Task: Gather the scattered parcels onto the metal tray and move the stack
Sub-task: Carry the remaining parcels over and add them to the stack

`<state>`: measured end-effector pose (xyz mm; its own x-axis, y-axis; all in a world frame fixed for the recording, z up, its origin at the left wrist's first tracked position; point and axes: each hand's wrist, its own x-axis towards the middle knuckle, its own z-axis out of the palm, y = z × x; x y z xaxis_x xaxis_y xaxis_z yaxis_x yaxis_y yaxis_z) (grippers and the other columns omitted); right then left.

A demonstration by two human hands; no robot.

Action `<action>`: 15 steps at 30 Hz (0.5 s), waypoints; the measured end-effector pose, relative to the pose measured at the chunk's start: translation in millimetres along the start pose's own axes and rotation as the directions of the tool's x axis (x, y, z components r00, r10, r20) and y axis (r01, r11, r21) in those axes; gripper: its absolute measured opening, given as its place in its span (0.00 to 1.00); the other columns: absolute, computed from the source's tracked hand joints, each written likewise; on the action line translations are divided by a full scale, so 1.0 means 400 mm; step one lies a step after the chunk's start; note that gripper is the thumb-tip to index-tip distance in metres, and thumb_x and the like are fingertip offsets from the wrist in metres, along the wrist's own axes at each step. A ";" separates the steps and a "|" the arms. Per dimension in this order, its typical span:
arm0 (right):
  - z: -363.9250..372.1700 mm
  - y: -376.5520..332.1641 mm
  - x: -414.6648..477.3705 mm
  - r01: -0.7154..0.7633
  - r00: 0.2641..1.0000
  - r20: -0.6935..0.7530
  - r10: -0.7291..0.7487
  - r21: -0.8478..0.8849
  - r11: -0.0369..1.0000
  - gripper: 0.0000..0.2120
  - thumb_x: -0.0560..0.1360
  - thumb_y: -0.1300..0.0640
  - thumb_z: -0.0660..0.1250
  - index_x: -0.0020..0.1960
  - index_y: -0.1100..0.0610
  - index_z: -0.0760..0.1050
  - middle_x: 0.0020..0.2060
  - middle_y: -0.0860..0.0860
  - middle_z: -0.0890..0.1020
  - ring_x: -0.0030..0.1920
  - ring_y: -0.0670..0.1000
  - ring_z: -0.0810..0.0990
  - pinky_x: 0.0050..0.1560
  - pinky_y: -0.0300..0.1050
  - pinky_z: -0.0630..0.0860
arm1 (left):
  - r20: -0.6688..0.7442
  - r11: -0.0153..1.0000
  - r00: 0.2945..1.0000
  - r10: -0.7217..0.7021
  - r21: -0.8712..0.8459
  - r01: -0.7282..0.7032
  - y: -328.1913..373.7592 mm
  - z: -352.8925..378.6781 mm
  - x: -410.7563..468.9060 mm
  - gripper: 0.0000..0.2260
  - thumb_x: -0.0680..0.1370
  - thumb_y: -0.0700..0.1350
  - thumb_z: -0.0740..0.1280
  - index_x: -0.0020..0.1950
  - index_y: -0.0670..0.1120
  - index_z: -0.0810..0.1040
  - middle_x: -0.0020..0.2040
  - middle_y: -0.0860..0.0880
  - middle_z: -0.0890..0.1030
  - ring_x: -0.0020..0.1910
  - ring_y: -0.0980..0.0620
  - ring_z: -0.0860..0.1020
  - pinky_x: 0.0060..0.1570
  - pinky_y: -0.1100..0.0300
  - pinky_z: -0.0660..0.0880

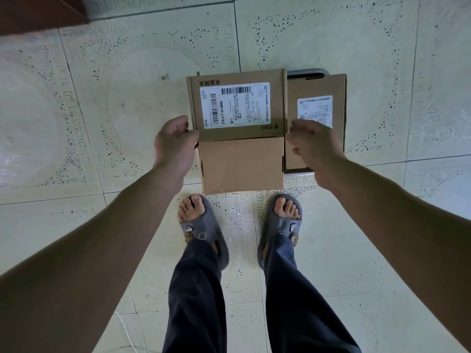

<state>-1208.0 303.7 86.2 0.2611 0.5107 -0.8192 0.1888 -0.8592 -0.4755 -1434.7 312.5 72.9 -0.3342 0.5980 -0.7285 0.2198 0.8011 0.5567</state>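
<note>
A tall cardboard parcel [241, 164] with a white shipping label on top stands on the floor tiles just ahead of my feet. To its right lies a lower, flatter parcel [316, 87] with a smaller label, resting on the metal tray [305, 73], of which only a far rim and a near edge show. My left hand [175, 143] is at the tall parcel's upper left edge, thumb against the corner, fingers loosely curled. My right hand [314, 146] hovers by the upper right edge, over the flat parcel, fingers loosely curled and holding nothing.
Pale speckled floor tiles [107, 103] surround the parcels. My feet in grey slippers [201, 230] stand right behind the tall parcel. Dark wooden furniture [38, 14] fills the far left corner. A thin white cable [127, 335] lies at the lower left.
</note>
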 end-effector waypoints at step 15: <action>-0.144 -0.035 -0.428 -0.118 0.991 -0.057 0.120 0.049 0.992 0.13 0.80 0.61 0.59 0.52 0.50 0.82 0.40 0.49 0.83 0.58 0.65 0.79 0.60 0.67 0.74 | 0.035 1.000 0.999 -0.018 -0.013 0.018 0.072 -0.094 -0.481 0.13 0.80 0.45 0.65 0.64 0.50 0.78 0.62 0.52 0.80 0.54 0.56 0.79 0.53 0.56 0.77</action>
<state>-1200.7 230.0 251.6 0.3352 0.4045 -0.8509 0.1099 -0.9138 -0.3911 -1398.6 219.6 244.3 -0.3056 0.5841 -0.7519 0.2022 0.8115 0.5483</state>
